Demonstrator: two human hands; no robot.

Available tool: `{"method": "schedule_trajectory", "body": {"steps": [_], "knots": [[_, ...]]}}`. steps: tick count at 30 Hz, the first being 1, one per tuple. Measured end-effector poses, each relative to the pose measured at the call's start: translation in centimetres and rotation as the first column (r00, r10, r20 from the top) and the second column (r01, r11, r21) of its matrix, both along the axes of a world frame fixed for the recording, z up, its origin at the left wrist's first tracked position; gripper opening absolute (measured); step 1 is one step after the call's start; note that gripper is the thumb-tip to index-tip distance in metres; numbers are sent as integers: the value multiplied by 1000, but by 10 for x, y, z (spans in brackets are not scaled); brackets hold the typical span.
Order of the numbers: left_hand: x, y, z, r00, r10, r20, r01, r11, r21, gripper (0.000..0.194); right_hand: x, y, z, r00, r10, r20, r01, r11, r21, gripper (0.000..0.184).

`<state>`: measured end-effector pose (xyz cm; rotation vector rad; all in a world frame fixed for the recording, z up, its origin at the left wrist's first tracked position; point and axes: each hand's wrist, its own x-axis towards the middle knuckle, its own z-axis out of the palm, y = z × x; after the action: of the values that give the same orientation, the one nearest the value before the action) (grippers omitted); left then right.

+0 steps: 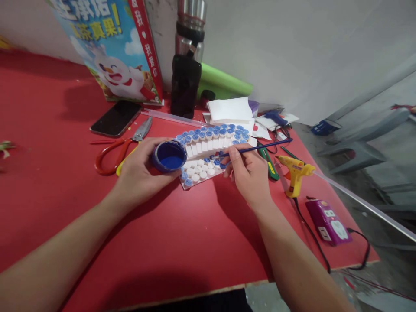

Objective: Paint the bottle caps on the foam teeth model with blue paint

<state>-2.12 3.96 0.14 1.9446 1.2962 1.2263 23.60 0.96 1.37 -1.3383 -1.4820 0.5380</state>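
Observation:
My left hand (139, 169) is closed around a small jar of blue paint (169, 157), tilted so that its mouth faces me. A thin blue paintbrush (256, 148) is pinched in my right hand (248, 173), its tip down among small round white pieces. Those round white pieces (203, 174) stand on a white board (208, 180) on the table. Many pieces along the board's back and sides have blue tops (216, 131), while a cluster at the front is white. Between them runs a curved band of white strips (204, 146).
Orange-handled scissors (112, 158) and a phone (116, 118) lie left. Behind stand a printed bag (120, 56), a black bottle (186, 84) and a green roll (224, 82). On the right are a green cutter (271, 167), a yellow glue gun (295, 173) and a purple power box (328, 221) with cords.

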Motion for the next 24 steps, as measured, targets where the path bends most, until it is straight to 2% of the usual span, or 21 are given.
{"method": "schedule_trajectory", "body": {"steps": [6,10,15,20,24], "knots": [[-1,1,-1,1000,-6,-1,6,1000,8,56,-1,2,-4,998,59,-33,-60,998,-30,37],[0,1,0,1000,2,-6,-2,1000,20,57,-3,0,-2,999,35,-13,-34,999,2,34],[-1,2,-2,1000,3,2,-3,1000,4,58,-5,-1,1,998,63,10,-63,998,-4,31],[-1,2,-3,1000,4,1,-4,1000,15,59,-5,-2,3,999,22,23,-23,999,22,31],[-1,2,-3,1000,10,-9,-10,1000,11,59,-5,-2,3,998,48,29,-48,999,3,31]]}}
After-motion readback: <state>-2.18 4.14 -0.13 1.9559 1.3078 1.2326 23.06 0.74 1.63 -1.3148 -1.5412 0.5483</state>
